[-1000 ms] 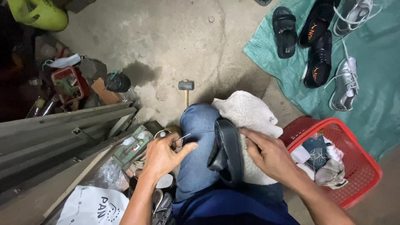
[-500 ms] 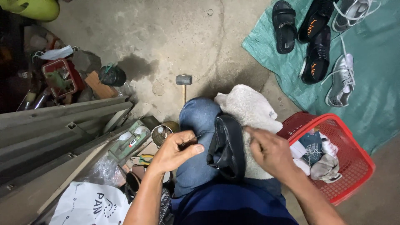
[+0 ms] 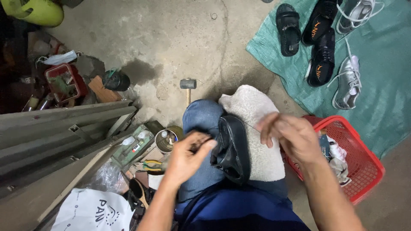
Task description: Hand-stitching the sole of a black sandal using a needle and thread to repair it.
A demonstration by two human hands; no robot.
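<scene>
We see the black leather shoe (image 3: 233, 147) on the cream towel (image 3: 257, 128) over our knees, its long axis running near to far. Our left hand (image 3: 188, 156) presses its left side, fingers curled; our right hand (image 3: 289, 137), just right, pinches a thin thread (image 3: 252, 125).

A stained grey concrete floor (image 3: 171, 38) is spreading under dim light, with a green tarp (image 3: 385, 98) lying at the right, grey metal beams (image 3: 55, 128) leaning at the left and a red basket (image 3: 364, 171) sitting nearby.
</scene>
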